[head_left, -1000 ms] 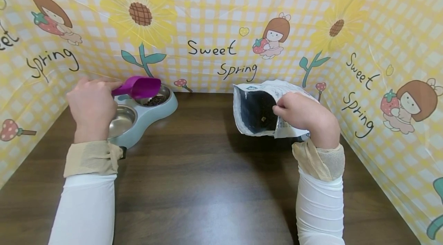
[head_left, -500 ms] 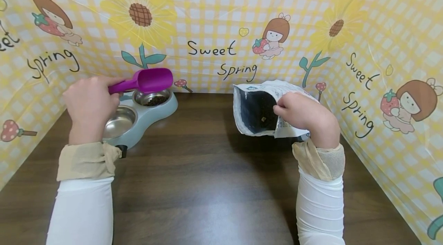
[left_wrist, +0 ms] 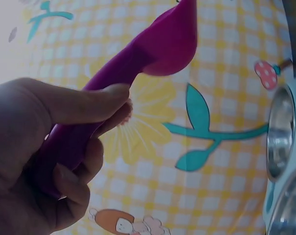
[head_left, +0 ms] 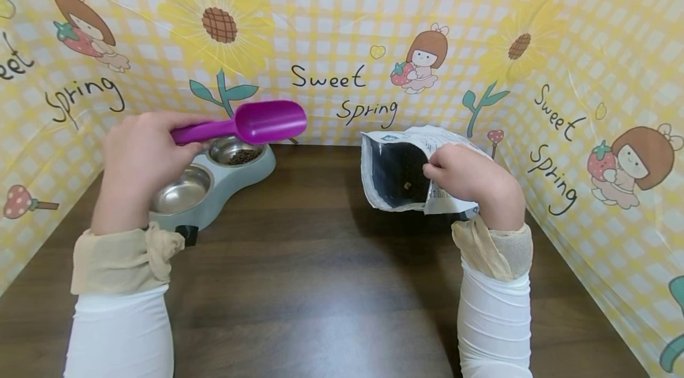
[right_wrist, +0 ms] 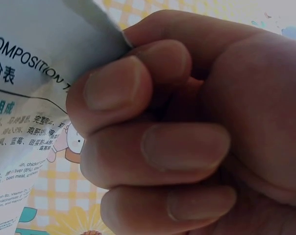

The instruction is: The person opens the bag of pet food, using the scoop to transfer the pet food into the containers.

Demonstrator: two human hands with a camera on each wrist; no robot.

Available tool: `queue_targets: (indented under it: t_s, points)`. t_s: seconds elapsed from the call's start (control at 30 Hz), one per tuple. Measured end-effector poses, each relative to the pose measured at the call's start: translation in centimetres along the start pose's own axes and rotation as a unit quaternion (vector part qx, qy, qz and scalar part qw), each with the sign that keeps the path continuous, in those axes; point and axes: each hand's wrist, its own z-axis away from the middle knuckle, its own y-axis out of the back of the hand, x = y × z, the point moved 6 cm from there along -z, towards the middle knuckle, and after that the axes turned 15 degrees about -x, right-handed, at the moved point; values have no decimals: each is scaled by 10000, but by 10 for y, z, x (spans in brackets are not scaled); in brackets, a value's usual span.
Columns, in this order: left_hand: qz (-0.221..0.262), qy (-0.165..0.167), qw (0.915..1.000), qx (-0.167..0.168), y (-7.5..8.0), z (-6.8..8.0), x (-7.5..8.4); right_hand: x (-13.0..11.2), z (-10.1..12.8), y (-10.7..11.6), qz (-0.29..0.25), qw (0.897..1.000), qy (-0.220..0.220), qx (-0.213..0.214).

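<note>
Left hand (head_left: 141, 167) grips scoop (head_left: 269, 121) by handle, fingers curled round, thumb along it; scoop held up near bowl (head_left: 230, 179), kibble (head_left: 243, 156) in far basin. From here, scoop looks light, stiff, perhaps slick; handle best hold. Right hand (head_left: 470, 179) pinches bag (head_left: 382, 167) at open mouth's edge, well right of bowl. Bag seems soft, crumples easily; rim best grip.
</note>
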Motion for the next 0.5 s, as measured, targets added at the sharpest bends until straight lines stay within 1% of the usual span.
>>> queue_targets:
  t_s: [0.13, 0.27, 0.37, 0.5]
  points:
    - [217, -366, 9984, -365, -2, 3, 13, 0, 0, 0, -5, 10000, 22, 15]
    - [396, -642, 9939, -810, -10, 3, 27, 1, 0, -1, 4, 10000, 32, 17]
    - [375, -846, 9893, -1127, -18, 3, 43, 1, 0, 0, 21, 10000, 17, 15]
    - [326, -1177, 9816, -1467, -31, 3, 69, 0, 1, 1, 91, 9999, -6, 66]
